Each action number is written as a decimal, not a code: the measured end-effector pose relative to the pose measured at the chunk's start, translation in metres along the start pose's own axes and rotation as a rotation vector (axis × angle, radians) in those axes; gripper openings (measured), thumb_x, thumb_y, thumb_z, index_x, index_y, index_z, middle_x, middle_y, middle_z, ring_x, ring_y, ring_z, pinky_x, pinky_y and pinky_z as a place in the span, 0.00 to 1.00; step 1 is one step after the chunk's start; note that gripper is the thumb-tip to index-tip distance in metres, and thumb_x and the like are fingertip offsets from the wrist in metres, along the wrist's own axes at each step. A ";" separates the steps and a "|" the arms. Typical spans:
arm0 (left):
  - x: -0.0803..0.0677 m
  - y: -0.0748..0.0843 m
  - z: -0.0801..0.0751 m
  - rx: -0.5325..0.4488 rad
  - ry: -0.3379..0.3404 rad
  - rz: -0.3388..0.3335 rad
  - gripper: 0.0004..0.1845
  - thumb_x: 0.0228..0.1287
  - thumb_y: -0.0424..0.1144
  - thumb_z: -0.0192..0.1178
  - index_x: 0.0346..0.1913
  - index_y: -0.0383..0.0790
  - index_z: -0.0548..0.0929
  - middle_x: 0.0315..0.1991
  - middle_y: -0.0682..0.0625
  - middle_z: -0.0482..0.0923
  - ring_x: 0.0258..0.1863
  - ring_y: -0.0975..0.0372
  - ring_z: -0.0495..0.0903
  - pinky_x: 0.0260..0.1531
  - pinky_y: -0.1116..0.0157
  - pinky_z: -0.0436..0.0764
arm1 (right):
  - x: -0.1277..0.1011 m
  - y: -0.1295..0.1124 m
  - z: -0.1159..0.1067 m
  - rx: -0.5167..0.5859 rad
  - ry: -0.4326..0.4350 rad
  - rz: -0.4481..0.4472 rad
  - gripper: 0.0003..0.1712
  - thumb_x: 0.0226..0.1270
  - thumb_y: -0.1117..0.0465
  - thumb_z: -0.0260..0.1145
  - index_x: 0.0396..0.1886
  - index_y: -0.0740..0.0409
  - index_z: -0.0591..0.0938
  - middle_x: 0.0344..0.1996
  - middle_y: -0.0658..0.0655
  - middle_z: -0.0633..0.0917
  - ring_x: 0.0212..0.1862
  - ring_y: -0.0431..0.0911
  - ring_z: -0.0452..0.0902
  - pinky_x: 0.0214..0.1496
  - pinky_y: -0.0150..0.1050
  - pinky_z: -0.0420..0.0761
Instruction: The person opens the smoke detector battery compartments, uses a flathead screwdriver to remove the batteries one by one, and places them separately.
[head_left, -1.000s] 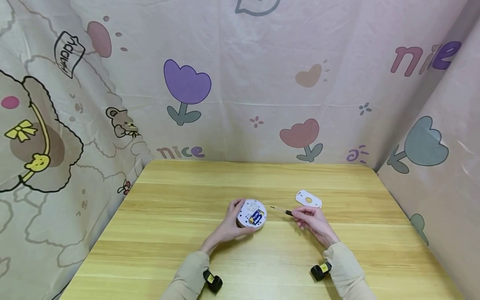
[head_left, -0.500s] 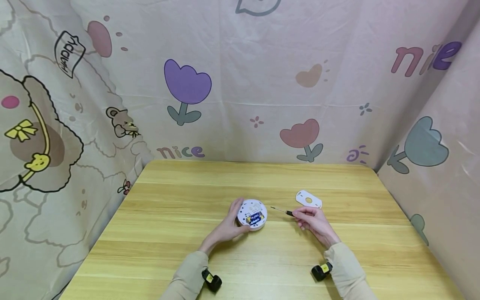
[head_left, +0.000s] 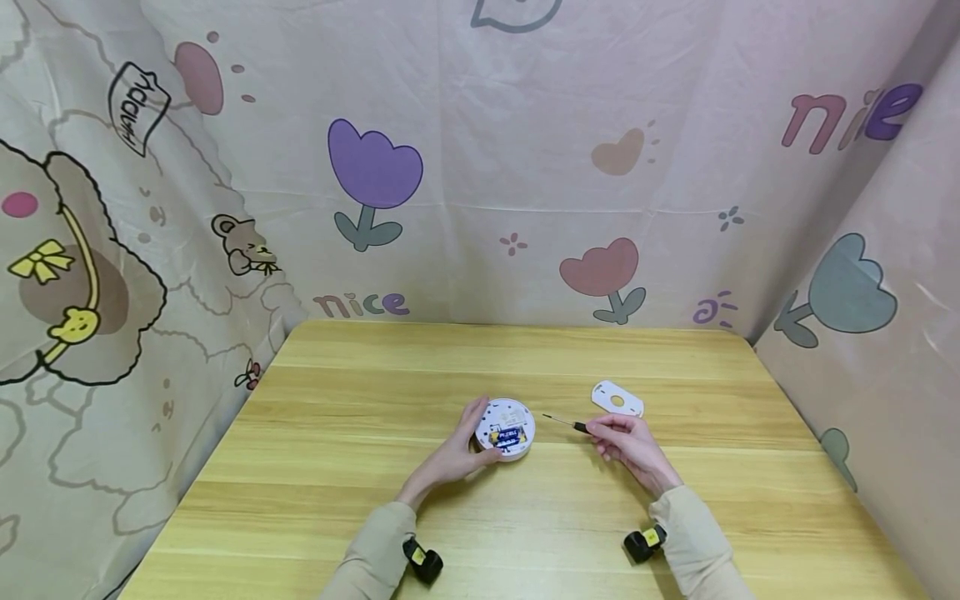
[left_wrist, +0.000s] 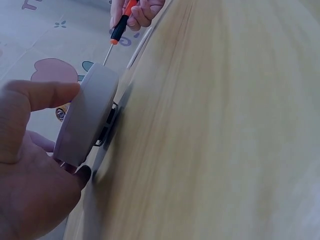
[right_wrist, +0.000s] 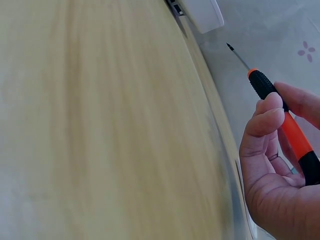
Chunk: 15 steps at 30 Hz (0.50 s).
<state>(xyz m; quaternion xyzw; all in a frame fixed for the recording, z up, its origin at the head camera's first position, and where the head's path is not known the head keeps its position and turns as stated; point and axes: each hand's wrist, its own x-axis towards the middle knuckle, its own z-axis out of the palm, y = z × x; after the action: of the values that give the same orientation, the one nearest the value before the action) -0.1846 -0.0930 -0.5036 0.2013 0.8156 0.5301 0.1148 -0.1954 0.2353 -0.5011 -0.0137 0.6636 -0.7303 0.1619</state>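
- Wooden table [head_left: 360, 467]: bears everything; ringed by printed cloth [head_left: 525, 150] behind and at both sides.
- Left hand [head_left: 459, 450]: curled round the round white device [head_left: 506, 428], thumb on its near rim and fingers behind. Seen from the left wrist, the device [left_wrist: 86, 117] stands tipped up off the wood, pinched between thumb and fingers. Best kept braced so, with the open side facing the tool.
- Round white device: just left of the table's middle, battery bay open, blue batteries [head_left: 508, 435] showing.
- Right hand [head_left: 626, 442]: clasping the small screwdriver [head_left: 564, 422] by its orange-and-black handle [right_wrist: 280, 107], thumb and fingers closed round it. Thin tip [right_wrist: 230, 47] pointing toward the device, near it but not touching.
- White cover plate [head_left: 617, 397]: flat on the table beyond the right hand, apart from the device. Worth leaving out of the tool's path.
- Screwdriver tip: likely needs lining up straight with its mark before any pressure, with light force only, since a slip could jab the batteries or the left hand's fingers.
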 end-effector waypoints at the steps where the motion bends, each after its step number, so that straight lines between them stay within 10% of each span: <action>1: 0.000 0.000 0.000 -0.002 -0.002 -0.003 0.52 0.64 0.39 0.65 0.81 0.34 0.42 0.82 0.35 0.35 0.80 0.36 0.39 0.76 0.33 0.42 | 0.000 0.000 0.000 0.002 0.001 0.000 0.08 0.70 0.67 0.66 0.35 0.50 0.87 0.27 0.46 0.87 0.27 0.35 0.79 0.30 0.25 0.82; 15: 0.003 0.002 0.000 0.017 0.003 -0.032 0.51 0.62 0.38 0.62 0.81 0.34 0.44 0.82 0.34 0.35 0.80 0.36 0.40 0.75 0.31 0.43 | -0.002 -0.003 -0.001 -0.014 -0.008 -0.022 0.08 0.67 0.68 0.68 0.35 0.49 0.88 0.28 0.48 0.88 0.26 0.35 0.79 0.28 0.25 0.81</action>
<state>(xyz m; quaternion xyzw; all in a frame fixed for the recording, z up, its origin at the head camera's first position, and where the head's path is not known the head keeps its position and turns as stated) -0.1865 -0.0906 -0.5018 0.1884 0.8234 0.5216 0.1206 -0.1946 0.2366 -0.4981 -0.0249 0.6678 -0.7273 0.1564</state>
